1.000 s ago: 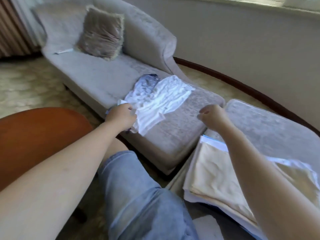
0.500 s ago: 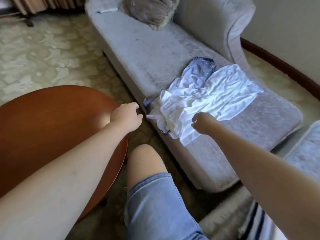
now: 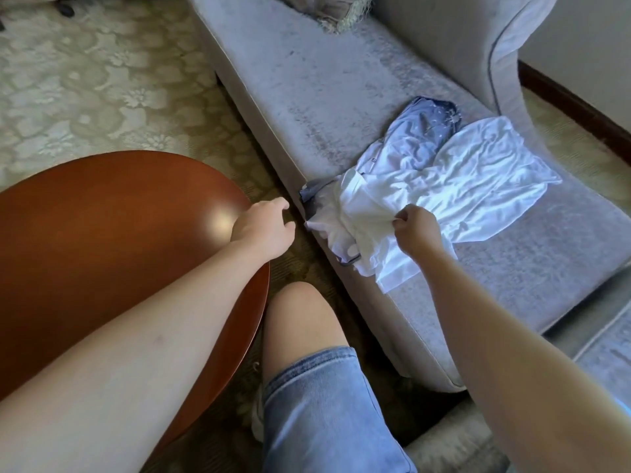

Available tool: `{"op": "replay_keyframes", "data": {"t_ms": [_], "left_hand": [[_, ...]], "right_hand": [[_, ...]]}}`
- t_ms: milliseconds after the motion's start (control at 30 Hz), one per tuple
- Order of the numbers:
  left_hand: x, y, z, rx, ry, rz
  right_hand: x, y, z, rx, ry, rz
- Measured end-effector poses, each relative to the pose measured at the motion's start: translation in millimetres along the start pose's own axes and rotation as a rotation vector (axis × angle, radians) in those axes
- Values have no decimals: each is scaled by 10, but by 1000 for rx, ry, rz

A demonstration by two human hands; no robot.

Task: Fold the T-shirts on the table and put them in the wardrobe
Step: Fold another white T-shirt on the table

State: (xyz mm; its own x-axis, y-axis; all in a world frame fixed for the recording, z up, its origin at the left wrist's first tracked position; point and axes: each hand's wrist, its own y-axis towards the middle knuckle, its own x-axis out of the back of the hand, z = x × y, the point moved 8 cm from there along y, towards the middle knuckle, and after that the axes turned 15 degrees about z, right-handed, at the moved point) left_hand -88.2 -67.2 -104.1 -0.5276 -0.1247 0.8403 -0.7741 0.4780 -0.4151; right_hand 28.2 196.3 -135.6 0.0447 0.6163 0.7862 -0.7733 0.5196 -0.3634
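Note:
A crumpled white T-shirt (image 3: 478, 186) lies spread on the grey chaise longue (image 3: 307, 80), partly over a light blue T-shirt (image 3: 416, 138) bunched behind it. My right hand (image 3: 418, 230) pinches the white shirt's near edge, fingers curled on the cloth. My left hand (image 3: 264, 227) hovers just left of the shirts, above the gap between the couch edge and the round wooden table (image 3: 102, 233). Its fingers are loosely curled and hold nothing.
A fringed cushion (image 3: 327, 11) sits at the far end of the chaise. Patterned carpet (image 3: 85, 80) covers the floor. My bare knee and denim shorts (image 3: 324, 414) fill the lower middle. A grey upholstered piece (image 3: 607, 353) shows at the right edge.
The view swung left and down, dropping the folded stack on the ottoman out of sight. My left hand let go of the shirt. My right hand moved onto the white shirt and pinched it.

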Motion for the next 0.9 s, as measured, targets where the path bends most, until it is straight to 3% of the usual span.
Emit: {"op": "replay_keyframes", "data": {"t_ms": [300, 533, 633, 767, 900], "left_hand": [[377, -667, -696, -205, -86, 24], [538, -1413, -1488, -513, -383, 143], [864, -1696, -1570, -508, -475, 2], [1578, -2081, -1282, -489, -602, -308], [2096, -2504, -853, -511, -761, -402]], "right_hand": [[1085, -1049, 293, 179, 249, -363], [1965, -1941, 1341, 470, 321, -518], [2239, -2306, 1907, 609, 321, -559], [2527, -2803, 2680, 787, 380, -641], [2688, -3219, 3360, 920, 443, -672]]}}
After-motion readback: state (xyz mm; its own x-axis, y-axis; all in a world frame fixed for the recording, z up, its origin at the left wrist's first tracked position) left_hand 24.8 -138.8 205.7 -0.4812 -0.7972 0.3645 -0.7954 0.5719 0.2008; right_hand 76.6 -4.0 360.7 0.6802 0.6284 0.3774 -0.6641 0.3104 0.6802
